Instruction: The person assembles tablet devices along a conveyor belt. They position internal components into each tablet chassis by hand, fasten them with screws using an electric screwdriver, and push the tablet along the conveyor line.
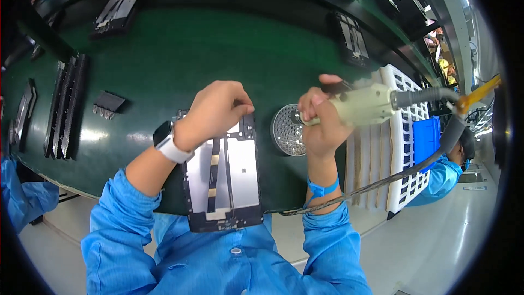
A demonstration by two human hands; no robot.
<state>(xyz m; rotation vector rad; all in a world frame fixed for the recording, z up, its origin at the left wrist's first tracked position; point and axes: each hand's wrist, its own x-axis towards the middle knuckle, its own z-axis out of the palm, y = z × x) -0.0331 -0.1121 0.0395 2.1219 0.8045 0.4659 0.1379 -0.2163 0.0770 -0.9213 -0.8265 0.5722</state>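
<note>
Head view: your right hand (323, 116) grips a pale electric screwdriver (368, 104), blurred, its tip end beside a round dish (276, 133) of small shiny pieces. Your left hand (214, 110) is over the upper end of the open tablet-like device (243, 175), thumb and fingers curled close together; you cannot tell whether they pinch anything. That device lies before you on the green tabletop (164, 49), its lower end reaching past the near edge.

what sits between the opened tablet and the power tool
In the head view, a round speckled dish, right of the tablet and mostly left of the power tool in the right hand's grip.
</note>
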